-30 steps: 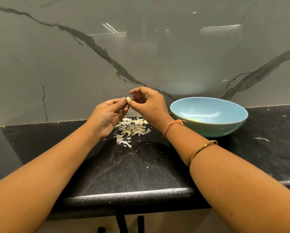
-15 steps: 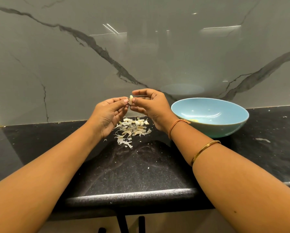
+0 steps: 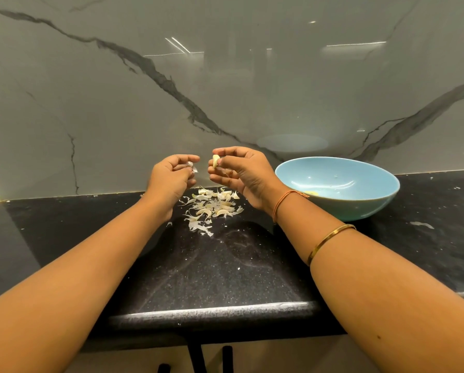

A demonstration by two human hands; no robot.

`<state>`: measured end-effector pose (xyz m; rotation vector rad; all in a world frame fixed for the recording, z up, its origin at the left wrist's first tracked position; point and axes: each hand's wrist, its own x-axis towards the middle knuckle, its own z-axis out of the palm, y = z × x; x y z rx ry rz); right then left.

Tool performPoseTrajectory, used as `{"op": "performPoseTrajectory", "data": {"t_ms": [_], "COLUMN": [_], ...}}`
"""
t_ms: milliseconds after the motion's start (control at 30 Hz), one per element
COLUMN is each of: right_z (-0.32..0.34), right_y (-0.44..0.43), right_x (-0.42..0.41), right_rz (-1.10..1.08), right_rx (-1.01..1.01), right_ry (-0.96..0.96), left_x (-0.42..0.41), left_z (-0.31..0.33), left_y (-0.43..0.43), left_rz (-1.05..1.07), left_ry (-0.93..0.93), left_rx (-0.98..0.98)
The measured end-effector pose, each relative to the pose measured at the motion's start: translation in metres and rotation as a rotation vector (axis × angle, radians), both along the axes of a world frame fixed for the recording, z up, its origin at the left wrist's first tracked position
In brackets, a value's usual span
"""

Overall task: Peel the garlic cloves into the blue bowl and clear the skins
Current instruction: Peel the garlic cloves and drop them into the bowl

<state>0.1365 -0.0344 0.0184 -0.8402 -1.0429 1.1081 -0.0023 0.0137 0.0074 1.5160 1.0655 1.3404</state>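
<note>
Garlic clove [image 3: 215, 160] is sitting pinched by the curled fingers of the right hand [image 3: 241, 172], its lower end hidden. Behind both hands a grey veined marble wall [image 3: 225, 90] is meeting the black speckled worktop [image 3: 225, 270]. Right of that hand the blue bowl [image 3: 360, 208] is holding something yellow, partly hidden by the wrist. Below the hands skins [image 3: 212, 208] are lying piled. The left hand [image 3: 171, 176] is pinching one scrap [image 3: 193, 168].

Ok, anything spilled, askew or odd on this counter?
Nothing damaged. Loose garlic skins lie heaped on the black counter left of the blue bowl, and a pale smear sits right of it. That looks like peeling litter not yet cleared.
</note>
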Motion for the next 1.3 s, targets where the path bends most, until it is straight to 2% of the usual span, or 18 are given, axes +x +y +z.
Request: {"op": "performPoseTrajectory", "data": {"t_ms": [167,467,633,867,1033,1133,1200,1300], "right_z": [-0.0020,-0.0050,-0.0068,-0.0072,-0.0047,-0.0049,-0.0032,-0.0042], "right_y": [0.0024,0.0066,0.0071,0.0063,0.0054,0.0079,0.0064,0.0068], "right_x": [0.0003,0.0002,-0.0013,-0.0061,-0.0060,-0.0039,-0.0028,-0.0050], "right_rz": [-0.046,-0.099,-0.167,-0.216,-0.164,-0.339,-0.428,-0.514], "right_rx": [0.003,0.051,0.072,0.122,0.071,0.089,0.096,0.089], "right_ry": [-0.129,-0.225,-0.365,-0.538,-0.470,-0.699,-0.859,-0.933], "left_x": [0.0021,-0.0029,-0.0027,0.0052,0.0019,-0.0025,-0.0027,-0.0016], "left_z": [0.0001,-0.0012,-0.0016,-0.0005,0.0024,0.0035,0.0025,0.0010], "left_y": [-0.0027,0.0008,0.0010,-0.0063,-0.0026,-0.0002,0.0004,0.0012], "left_rz": [0.046,0.135,0.044,-0.177,-0.127,-0.047,-0.031,-0.041], "left_ry": [0.125,0.138,0.118,-0.055,-0.252,-0.335,-0.311,-0.257], "left_rx": [0.031,-0.006,0.065,0.001,-0.126,-0.147,-0.137,-0.104]}}
